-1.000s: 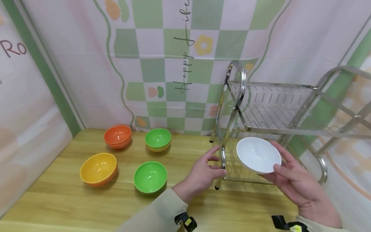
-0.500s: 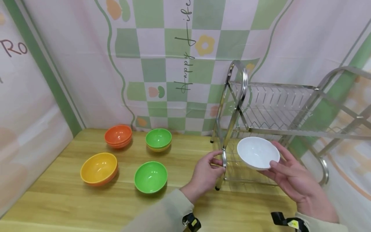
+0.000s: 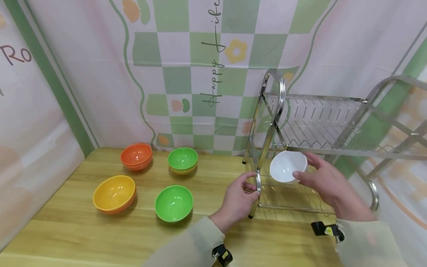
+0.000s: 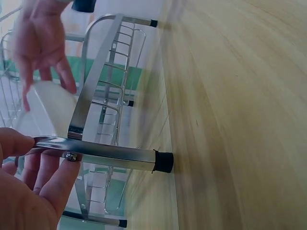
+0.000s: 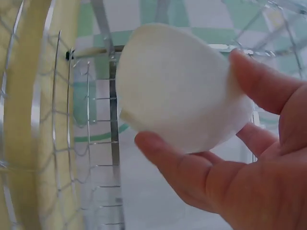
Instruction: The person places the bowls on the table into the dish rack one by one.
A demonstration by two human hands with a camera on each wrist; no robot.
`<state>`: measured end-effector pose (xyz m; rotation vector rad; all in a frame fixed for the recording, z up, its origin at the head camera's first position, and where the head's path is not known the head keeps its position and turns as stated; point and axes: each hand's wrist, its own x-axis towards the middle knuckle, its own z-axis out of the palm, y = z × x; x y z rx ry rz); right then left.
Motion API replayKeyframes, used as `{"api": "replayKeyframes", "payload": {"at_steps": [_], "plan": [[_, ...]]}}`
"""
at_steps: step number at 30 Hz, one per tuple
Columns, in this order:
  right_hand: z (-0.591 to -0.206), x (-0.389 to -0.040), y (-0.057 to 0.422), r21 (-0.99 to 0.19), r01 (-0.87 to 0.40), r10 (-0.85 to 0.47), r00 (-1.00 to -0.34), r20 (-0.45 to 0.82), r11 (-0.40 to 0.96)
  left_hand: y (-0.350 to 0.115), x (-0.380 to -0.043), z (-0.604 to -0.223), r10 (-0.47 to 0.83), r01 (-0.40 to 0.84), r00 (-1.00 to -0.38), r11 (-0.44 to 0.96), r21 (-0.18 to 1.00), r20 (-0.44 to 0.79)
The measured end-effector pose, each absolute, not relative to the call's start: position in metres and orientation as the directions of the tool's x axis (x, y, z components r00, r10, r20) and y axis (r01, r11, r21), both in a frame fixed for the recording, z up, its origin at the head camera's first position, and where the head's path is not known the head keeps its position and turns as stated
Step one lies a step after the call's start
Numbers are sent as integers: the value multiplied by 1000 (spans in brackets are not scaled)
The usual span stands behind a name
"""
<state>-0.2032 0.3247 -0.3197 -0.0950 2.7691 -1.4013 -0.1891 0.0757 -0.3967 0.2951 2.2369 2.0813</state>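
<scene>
My right hand (image 3: pixel 328 181) holds a white bowl (image 3: pixel 283 167) by its rim and side, thumb on one side and fingers on the other. The bowl is tilted, its opening toward the head camera, between the two tiers of a metal dish rack (image 3: pixel 281 97). In the right wrist view the bowl's outside (image 5: pixel 172 86) shows above the lower rack's wires. My left hand (image 3: pixel 237 198) grips the rack's front left post. The left wrist view shows its thumb and fingers around the metal post (image 4: pixel 115 152), close to the black foot.
On the left of the wooden table (image 3: pixel 80 237) stand a green bowl (image 3: pixel 173 204), a green bowl stacked on a yellow one (image 3: pixel 182 160), stacked orange-red bowls (image 3: pixel 136 155), and a yellow bowl (image 3: pixel 114 193) over an orange one. A patterned curtain (image 3: pixel 173 81) hangs behind.
My left hand has moved right and taken hold of the rack post. My right hand has carried the white bowl left and farther in under the upper tier, tilting it more.
</scene>
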Motion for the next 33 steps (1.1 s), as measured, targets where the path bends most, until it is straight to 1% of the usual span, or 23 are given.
{"api": "replayKeyframes", "payload": {"at_steps": [1,2,4,6,8,12,14,16,19,23,27,29,33], "plan": [[-316,-206,322,-717,-43,-61,-998,0,696,76,-189,-396,188,92,-979,66,994,78],[-313,-209,320,-657,-41,-55,-999,0,753,76,-189,-396,186,91,-980,67,994,77],[-309,-217,315,-574,-32,-49,-999,-15,818,76,-188,-396,181,86,-981,71,994,72],[-308,-226,309,-578,-29,-61,-998,-36,815,76,-188,-396,176,80,-982,75,994,66],[-309,-234,304,-608,-12,-67,-995,-68,794,76,-188,-396,171,72,-984,79,994,57],[-312,-247,297,-603,-20,-95,-991,-94,797,76,-188,-395,168,61,-985,87,994,46],[-313,-253,295,-575,-31,-107,-989,-98,817,76,-188,-395,168,56,-985,89,995,40],[-314,-258,293,-523,-54,-116,-989,-87,851,76,-188,-395,168,52,-985,90,995,37],[-315,-266,291,-466,-47,-105,-990,-98,883,77,-188,-395,168,46,-985,93,995,30],[-315,-275,289,-417,-25,-98,-983,-154,909,77,-189,-396,168,45,-985,97,994,29],[-314,-283,285,-331,-50,-128,-967,-219,942,77,-188,-396,170,47,-985,106,993,29],[-313,-286,283,-307,-45,-129,-957,-260,951,77,-188,-396,171,49,-985,110,993,30],[-312,-291,277,-334,-22,-131,-943,-307,942,77,-188,-396,173,55,-984,120,991,34]]}}
